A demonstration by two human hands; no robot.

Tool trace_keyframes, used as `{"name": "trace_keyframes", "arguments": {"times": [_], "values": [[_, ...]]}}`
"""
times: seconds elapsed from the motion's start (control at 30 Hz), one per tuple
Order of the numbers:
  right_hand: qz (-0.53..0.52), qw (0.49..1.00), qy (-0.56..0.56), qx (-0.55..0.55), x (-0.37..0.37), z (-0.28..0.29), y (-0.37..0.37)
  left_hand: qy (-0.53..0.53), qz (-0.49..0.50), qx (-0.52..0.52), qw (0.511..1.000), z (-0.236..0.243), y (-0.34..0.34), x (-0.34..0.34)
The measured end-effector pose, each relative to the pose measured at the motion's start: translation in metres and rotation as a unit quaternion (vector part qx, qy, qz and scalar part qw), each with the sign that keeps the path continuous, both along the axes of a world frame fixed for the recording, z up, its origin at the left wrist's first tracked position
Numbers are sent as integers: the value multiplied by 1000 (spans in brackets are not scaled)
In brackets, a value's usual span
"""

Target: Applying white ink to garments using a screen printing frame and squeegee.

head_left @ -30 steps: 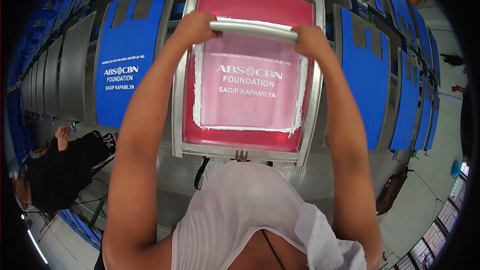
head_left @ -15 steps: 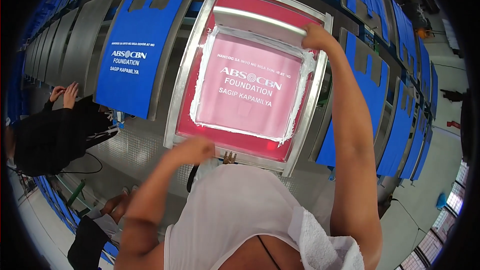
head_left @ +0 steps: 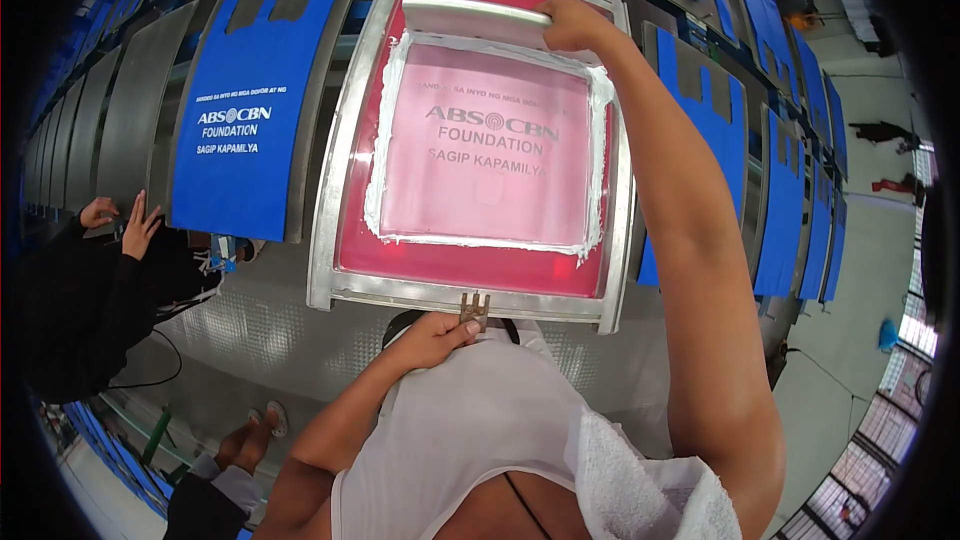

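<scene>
Nearest, the left hand (head_left: 432, 338) sits at the frame's (head_left: 330, 180) near rail, fingers curled onto the small metal bracket (head_left: 473, 310) at the rail's middle; it seems to pinch the bracket, though the chest hides part of the grip. That arm is bent sharply, elbow low and close to the body. A white towel (head_left: 640, 485) lies over the right shoulder.

One frame lies flat before the person, its pink screen (head_left: 485, 145) ringed with white ink, its metal rails bare on all four sides. Left of the frame, one blue bag (head_left: 240, 110) lies on a grey pallet (head_left: 120, 110), with a narrow gap between pallet and frame. Further left, more grey pallets run off toward the rim. Right of the frame, at least three more blue bags (head_left: 785, 210) hang on pallets close together, the first partly under the frame's right rail. Bare metal table (head_left: 250, 325) shows below the frame's near-left corner, the widest open room there.

The right arm runs nearly straight along the frame's right side to its far end, where the right hand (head_left: 572, 25) closes over the end of one pale squeegee (head_left: 470, 12) lying across the screen's far edge.

Well left of the frame, another person in black has two hands (head_left: 120, 220) raised by a pallet.
</scene>
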State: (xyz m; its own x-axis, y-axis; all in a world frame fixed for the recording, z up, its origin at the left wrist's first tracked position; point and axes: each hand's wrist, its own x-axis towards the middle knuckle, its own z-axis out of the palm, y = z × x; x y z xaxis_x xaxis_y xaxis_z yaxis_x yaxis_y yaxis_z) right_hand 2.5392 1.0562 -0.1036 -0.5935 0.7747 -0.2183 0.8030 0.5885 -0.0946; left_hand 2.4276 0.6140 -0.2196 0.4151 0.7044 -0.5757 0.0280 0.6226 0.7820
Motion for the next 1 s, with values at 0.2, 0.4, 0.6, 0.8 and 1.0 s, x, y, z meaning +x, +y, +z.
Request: {"name": "trace_keyframes", "arguments": {"times": [0.2, 0.4, 0.6, 0.8, 1.0], "values": [[13, 1000, 19, 15, 27, 0, -104, -18, -9, 14, 1000, 11, 8, -1], [10, 996, 86, 0, 56, 3, -304, -13, 20, 17, 1000, -6, 4, 5], [11, 992, 125, 17, 77, -11, -345, 85, 0, -48, 995, 0, 7, 12], [-40, 990, 134, 19, 142, -17, -292, 225, 34, -3, 974, -35, -3, 14], [-162, 861, 459, -147, 190, -87, -241, 417, -60, 146, 895, 2, 15, -3]]}}
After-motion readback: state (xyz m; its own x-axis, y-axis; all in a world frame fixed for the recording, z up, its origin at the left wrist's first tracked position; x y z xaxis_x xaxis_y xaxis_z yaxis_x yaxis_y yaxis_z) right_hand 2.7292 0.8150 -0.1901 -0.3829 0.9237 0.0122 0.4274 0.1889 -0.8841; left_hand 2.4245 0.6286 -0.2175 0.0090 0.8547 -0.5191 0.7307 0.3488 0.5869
